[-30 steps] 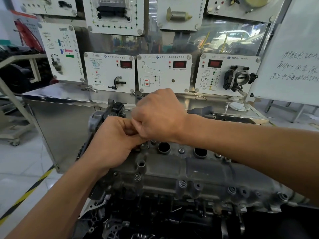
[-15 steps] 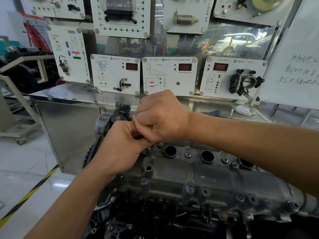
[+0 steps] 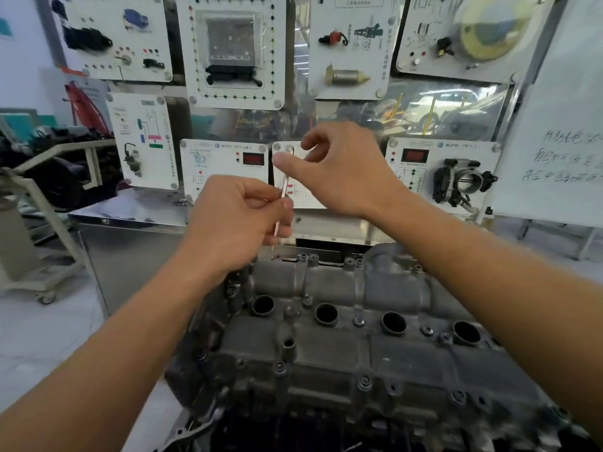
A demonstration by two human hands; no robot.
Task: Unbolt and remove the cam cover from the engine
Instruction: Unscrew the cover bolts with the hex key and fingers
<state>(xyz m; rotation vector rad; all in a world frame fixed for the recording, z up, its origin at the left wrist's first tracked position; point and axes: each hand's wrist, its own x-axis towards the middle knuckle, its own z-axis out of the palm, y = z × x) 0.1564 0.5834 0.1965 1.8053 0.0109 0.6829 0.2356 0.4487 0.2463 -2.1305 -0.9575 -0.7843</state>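
Half a second ago both hands were bunched together low over the cover's left end. Now they have risen and parted, with a thin metal rod between them. The left hand pinches the rod mid-length, fingers curled round it. The right hand sits at the rod's top, thumb out and forefinger hooked; blur hides whether it grips. The cover lies on the engine below the hands, its right end cut off by the forearm. The rod's lower tip is smeared and hard to make out.
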